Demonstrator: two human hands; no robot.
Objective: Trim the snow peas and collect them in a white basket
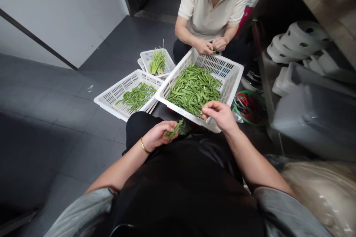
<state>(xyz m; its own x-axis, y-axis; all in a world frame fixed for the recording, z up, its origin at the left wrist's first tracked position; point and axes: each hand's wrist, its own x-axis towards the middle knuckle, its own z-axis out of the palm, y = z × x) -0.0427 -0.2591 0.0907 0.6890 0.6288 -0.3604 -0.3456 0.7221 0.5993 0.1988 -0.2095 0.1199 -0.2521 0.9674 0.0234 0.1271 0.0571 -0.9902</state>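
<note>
My left hand point(164, 133) is closed around some green pea pods point(172, 132), low over my lap, with a gold bangle on the wrist. My right hand point(218, 114) is at the near edge of a large white plastic basket point(178, 110), thumb and fingers pinched together. Whatever sits in that pinch, if anything, I cannot make out. A thick heap of pea pods point(191, 87) fills much of this basket. To its left, a second white basket point(107, 100) holds a smaller lot of pea pods point(136, 96).
Across the large basket sits a co-worker point(213, 18), both hands together over its far rim. A smaller basket point(146, 59) with long green stalks point(158, 61) stands behind. On the right are a green basin point(258, 109), grey bins point(311, 114) and white stacked containers point(297, 42).
</note>
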